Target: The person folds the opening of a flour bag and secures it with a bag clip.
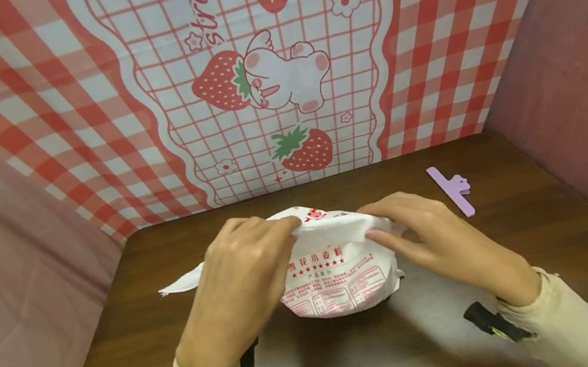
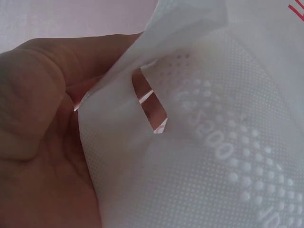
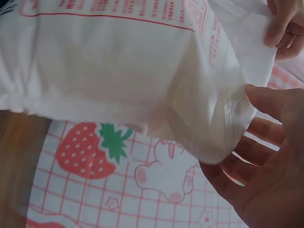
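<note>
A white flour bag with red print stands on the dark wooden table, between both hands. My left hand grips its top edge on the left. At the right end of that edge my right hand pinches the material between thumb and fingers. A slot-like hole and raised dots show in the bag's top in the left wrist view, with the left hand round its edge. In the right wrist view the thumb of the right hand lies on the bag's corner, fingers behind.
A purple sealing clip lies at the back right of the table. Left of the bag a pointed white piece sticks out from behind the left hand. Behind the table hangs a red-checked strawberry cloth, with pink cloth at both sides.
</note>
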Demonstrator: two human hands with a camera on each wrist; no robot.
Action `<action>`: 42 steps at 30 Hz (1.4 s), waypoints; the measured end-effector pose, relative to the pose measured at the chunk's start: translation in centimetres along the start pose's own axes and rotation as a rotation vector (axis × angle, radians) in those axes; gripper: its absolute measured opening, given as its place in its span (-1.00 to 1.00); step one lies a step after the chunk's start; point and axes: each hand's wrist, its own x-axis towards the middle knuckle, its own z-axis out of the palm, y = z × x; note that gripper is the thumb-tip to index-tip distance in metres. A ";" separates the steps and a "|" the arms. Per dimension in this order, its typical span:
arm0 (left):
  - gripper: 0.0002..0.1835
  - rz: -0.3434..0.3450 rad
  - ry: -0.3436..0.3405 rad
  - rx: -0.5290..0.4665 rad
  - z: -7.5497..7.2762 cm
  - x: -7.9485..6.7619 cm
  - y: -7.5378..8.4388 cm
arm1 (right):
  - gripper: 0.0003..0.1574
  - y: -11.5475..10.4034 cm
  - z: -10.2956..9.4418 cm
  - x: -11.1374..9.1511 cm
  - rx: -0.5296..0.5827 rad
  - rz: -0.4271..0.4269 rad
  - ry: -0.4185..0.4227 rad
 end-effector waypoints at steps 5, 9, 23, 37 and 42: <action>-0.88 0.002 -0.005 0.017 0.0 0.0 0.2 | -0.60 -0.7 0.4 1.5 0.038 -0.024 0.008; -0.87 0.002 -0.011 0.026 0.0 0.0 0.2 | -0.66 -1.1 0.7 2.4 0.086 -0.062 0.011; -0.86 0.023 -0.004 0.104 0.2 0.2 1.0 | -0.69 -1.0 1.1 2.5 0.114 -0.105 0.077; -0.88 0.009 -0.034 0.160 1.2 0.3 1.2 | -0.68 -1.1 1.1 2.7 0.103 -0.139 0.078; -0.89 0.025 -0.044 0.152 1.1 0.3 1.0 | -0.66 -1.1 0.8 2.6 0.107 -0.138 0.081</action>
